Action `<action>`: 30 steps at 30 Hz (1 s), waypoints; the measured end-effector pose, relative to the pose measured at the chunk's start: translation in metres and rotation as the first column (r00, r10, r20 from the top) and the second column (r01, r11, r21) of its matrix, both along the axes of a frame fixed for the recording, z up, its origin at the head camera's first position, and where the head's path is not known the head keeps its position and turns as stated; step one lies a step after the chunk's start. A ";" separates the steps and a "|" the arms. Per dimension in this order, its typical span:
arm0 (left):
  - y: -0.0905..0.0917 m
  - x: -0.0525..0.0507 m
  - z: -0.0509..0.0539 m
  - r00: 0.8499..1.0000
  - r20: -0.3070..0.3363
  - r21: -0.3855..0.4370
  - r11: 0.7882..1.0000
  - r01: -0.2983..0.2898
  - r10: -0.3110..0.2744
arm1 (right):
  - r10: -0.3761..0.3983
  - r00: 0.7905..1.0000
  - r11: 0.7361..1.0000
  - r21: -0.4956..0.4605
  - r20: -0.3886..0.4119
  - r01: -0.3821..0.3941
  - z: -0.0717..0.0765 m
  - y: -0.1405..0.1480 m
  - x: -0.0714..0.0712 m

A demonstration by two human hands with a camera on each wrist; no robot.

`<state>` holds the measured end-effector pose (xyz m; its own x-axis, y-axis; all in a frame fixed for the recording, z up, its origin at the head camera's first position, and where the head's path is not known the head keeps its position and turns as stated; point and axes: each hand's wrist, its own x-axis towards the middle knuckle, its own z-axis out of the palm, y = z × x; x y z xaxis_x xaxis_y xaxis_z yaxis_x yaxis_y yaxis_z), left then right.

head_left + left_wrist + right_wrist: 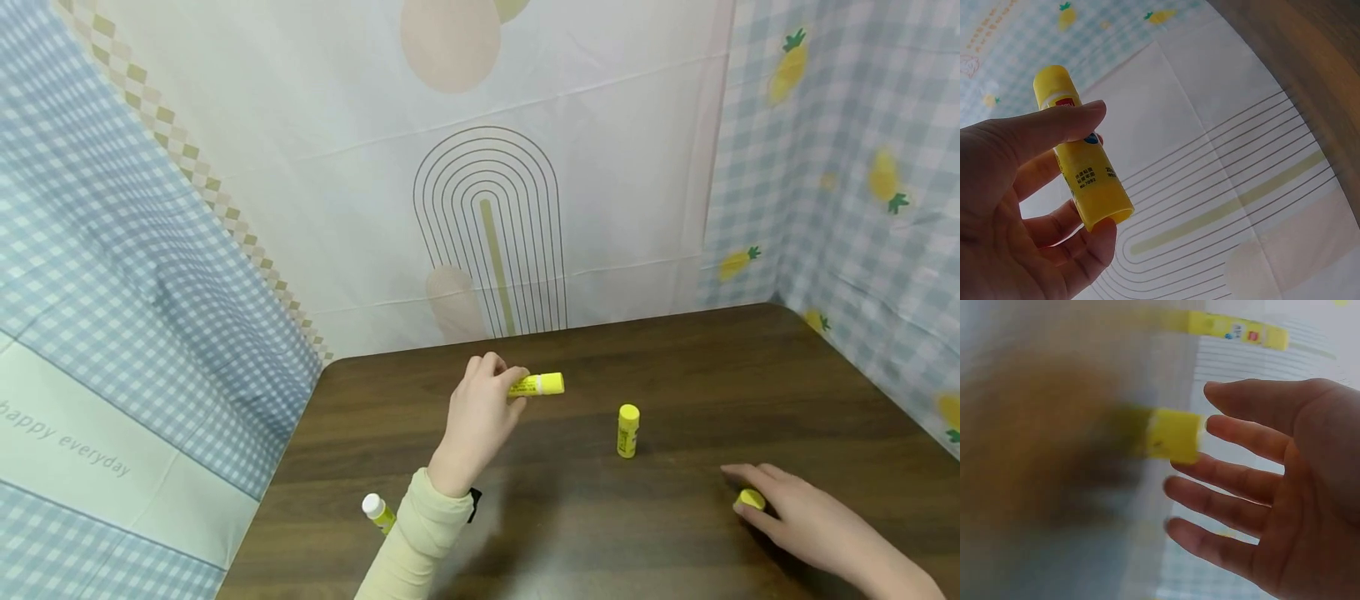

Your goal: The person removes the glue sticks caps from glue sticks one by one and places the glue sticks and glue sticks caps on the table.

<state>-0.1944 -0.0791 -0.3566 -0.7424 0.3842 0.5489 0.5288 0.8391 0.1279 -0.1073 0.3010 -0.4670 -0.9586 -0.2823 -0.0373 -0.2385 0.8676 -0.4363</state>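
Note:
My left hand (480, 417) holds a yellow glue stick (542, 384) above the table, lying roughly sideways in the head view. In the left wrist view, the thumb crosses the tube of that glue stick (1088, 169) and the fingers curl behind and below it. My right hand (810, 521) is low at the right, its fingers spread about another glue stick (751, 499), of which only the yellow top shows. The right wrist view has that stick's yellow cap (1175, 435) just beyond the loosely extended fingers. Between the hands stands a third yellow glue stick (627, 432), upright.
A glue stick with a white cap (372, 505) is partly hidden behind the left sleeve (420, 533). All stand on a dark wooden table (585, 542). A pale printed cloth (360, 250) hangs behind the table, with checked cloth (847, 275) on the right.

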 end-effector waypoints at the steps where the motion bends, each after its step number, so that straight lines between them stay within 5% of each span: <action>1: 0.001 0.001 0.000 1.000 -0.004 -0.007 1.000 0.000 0.000 | 0.002 0.999 1.000 -0.001 -0.035 -0.002 0.004 -0.004 -0.002; 6: 0.005 0.005 -0.001 0.998 -0.062 -0.052 0.999 0.003 -0.006 | 0.013 0.962 0.996 -0.084 -0.272 -0.037 0.038 -0.040 -0.014; 9: 0.011 0.009 -0.003 0.994 -0.110 -0.074 0.997 0.010 -0.018 | 0.019 0.943 0.978 -0.189 -0.331 -0.085 0.063 -0.069 -0.026; 14: 0.021 0.018 -0.005 0.984 -0.172 -0.094 0.995 0.018 -0.034 | 0.013 0.947 0.936 -0.330 -0.321 -0.125 0.087 -0.114 -0.041; 22: 0.024 0.031 -0.004 0.983 -0.182 -0.080 0.997 0.020 -0.034 | 0.054 0.983 0.842 -0.521 -0.175 -0.138 0.094 -0.148 -0.052; 30: 0.014 0.038 -0.001 0.988 -0.150 0.028 0.999 0.045 -0.040 | 0.089 0.974 0.829 -0.526 -0.208 -0.188 0.098 -0.154 -0.055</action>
<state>-0.1562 -0.0649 -0.3573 -0.6347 0.3944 0.6645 0.5789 0.8123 0.0708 -0.1628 0.1471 -0.3689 -0.8855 -0.3400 0.3169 -0.4501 0.4576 -0.7668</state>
